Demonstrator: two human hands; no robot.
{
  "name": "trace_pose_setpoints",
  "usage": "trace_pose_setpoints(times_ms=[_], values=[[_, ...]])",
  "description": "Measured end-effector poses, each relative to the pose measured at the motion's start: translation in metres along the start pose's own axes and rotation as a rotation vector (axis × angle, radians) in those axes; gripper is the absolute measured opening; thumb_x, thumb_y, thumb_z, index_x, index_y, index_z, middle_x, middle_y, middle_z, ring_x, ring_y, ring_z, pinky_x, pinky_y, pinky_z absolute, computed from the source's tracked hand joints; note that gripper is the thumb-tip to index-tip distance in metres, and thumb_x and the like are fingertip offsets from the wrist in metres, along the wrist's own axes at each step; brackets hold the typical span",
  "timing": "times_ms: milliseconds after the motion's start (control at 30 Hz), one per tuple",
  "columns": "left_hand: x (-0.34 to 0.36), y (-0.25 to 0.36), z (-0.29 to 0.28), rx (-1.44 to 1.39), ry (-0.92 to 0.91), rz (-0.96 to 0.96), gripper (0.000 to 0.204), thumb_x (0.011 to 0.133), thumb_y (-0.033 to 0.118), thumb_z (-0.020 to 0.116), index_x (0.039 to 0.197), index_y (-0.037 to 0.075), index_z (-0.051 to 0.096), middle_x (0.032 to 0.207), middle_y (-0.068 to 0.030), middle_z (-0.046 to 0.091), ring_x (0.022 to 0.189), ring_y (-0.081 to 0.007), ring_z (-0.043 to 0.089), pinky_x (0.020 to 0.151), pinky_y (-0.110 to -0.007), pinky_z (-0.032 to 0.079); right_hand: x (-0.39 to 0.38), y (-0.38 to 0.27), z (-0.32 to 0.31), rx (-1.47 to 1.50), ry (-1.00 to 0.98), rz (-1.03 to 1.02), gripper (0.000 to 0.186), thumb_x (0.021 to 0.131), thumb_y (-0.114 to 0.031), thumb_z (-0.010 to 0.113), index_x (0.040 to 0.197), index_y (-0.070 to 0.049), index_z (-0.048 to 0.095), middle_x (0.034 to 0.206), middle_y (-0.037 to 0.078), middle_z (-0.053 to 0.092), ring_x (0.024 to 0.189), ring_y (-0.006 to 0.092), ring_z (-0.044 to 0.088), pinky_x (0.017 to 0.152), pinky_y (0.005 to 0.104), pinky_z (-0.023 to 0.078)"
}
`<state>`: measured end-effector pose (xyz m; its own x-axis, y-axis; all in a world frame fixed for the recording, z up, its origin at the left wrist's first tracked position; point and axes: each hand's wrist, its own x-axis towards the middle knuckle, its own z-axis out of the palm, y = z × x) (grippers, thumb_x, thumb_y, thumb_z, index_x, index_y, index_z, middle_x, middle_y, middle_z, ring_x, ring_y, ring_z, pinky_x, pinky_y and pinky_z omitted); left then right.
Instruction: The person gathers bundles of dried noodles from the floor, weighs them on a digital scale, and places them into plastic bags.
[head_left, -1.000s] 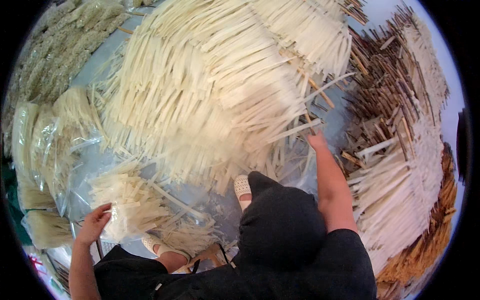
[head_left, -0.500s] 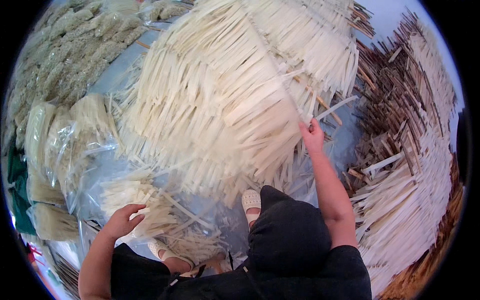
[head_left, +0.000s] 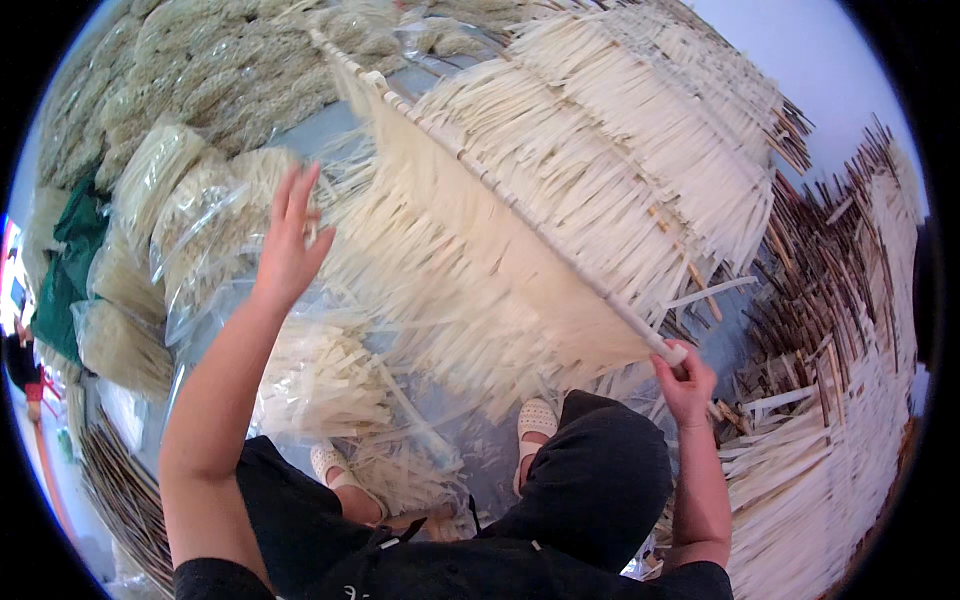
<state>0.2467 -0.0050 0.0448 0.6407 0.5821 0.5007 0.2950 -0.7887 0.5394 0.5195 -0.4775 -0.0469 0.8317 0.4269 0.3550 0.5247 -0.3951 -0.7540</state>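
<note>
My right hand point(head_left: 687, 388) is closed around the near end of a long pale pole point(head_left: 535, 228). The pole runs up and to the left, and a wide curtain of flat cream noodle-like strips point(head_left: 480, 265) hangs from it, partly smeared by motion. My left hand point(head_left: 288, 245) is raised at the left, fingers apart and holding nothing. It is apart from the pole, nearest to the strips' left edge and the plastic-wrapped bundles. Behind the pole lie layers of similar strips point(head_left: 600, 150) in overlapping rows.
Plastic-wrapped bundles point(head_left: 215, 215) stand at the left beside a green cloth point(head_left: 80, 235). Tangled beige bundles point(head_left: 220, 70) fill the far left. Brown sticks point(head_left: 820, 270) and pale strips point(head_left: 800, 490) are piled at the right. A cut bundle point(head_left: 325, 375) lies near my feet.
My right hand has moved nearer and right, raising the pole with its strips off the pile. My left hand has risen up and away from the cut bundle near my feet.
</note>
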Motion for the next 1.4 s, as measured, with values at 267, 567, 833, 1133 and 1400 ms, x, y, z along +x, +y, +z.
trace_pose_setpoints(times_ms=[267,567,833,1133,1400], values=[[0.042,-0.059,0.031,0.42,-0.418,-0.036,0.039,0.079,0.017,0.069,0.115,0.019,0.056,0.126,-0.0085,0.047,0.095,-0.0286,0.06,0.078,-0.04,0.05,0.0,0.004,-0.016,-0.353,-0.065,-0.468,0.031,0.068,-0.016,0.08,0.096,-0.01,0.068,0.076,0.008,0.067,0.06,0.0228,0.063,0.057,0.03,0.05],[-0.022,-0.108,0.068,0.269,-0.489,-0.162,0.027,0.076,0.005,0.068,0.1,0.013,0.058,0.099,-0.0072,0.053,0.084,-0.0278,0.06,0.072,-0.037,0.048,0.01,-0.009,0.015,-0.716,-0.107,-0.399,0.05,0.068,-0.024,0.079,0.111,-0.006,0.061,0.105,0.011,0.058,0.096,0.0288,0.056,0.08,0.039,0.045],[-0.035,-0.127,0.064,0.273,-0.431,-0.056,0.032,0.075,0.003,0.069,0.105,0.011,0.061,0.106,-0.0097,0.056,0.095,-0.0312,0.06,0.08,-0.038,0.049,-0.08,0.081,0.01,0.423,0.381,0.603,0.035,0.091,-0.031,0.059,0.114,-0.004,0.055,0.109,0.012,0.058,0.104,0.0241,0.055,0.094,0.0341,0.039],[-0.024,0.001,0.081,0.202,-0.265,0.121,0.031,0.076,0.01,0.07,0.105,0.019,0.063,0.1,-0.0113,0.053,0.088,-0.0325,0.059,0.074,-0.039,0.049,-0.023,0.11,0.03,1.288,0.214,0.49,0.047,0.099,-0.048,0.039,0.11,-0.005,0.056,0.118,0.012,0.058,0.108,0.0238,0.054,0.095,0.0386,0.043],[-0.066,-0.053,0.078,-0.145,0.035,0.027,0.035,0.085,0.012,0.067,0.12,0.014,0.062,0.125,-0.0088,0.051,0.079,-0.0137,0.058,0.069,-0.028,0.053,-0.011,0.192,-0.004,1.106,0.475,0.748,0.041,0.098,-0.05,0.041,0.1,-0.01,0.053,0.104,0.008,0.059,0.095,0.0262,0.058,0.088,0.045,0.048]])
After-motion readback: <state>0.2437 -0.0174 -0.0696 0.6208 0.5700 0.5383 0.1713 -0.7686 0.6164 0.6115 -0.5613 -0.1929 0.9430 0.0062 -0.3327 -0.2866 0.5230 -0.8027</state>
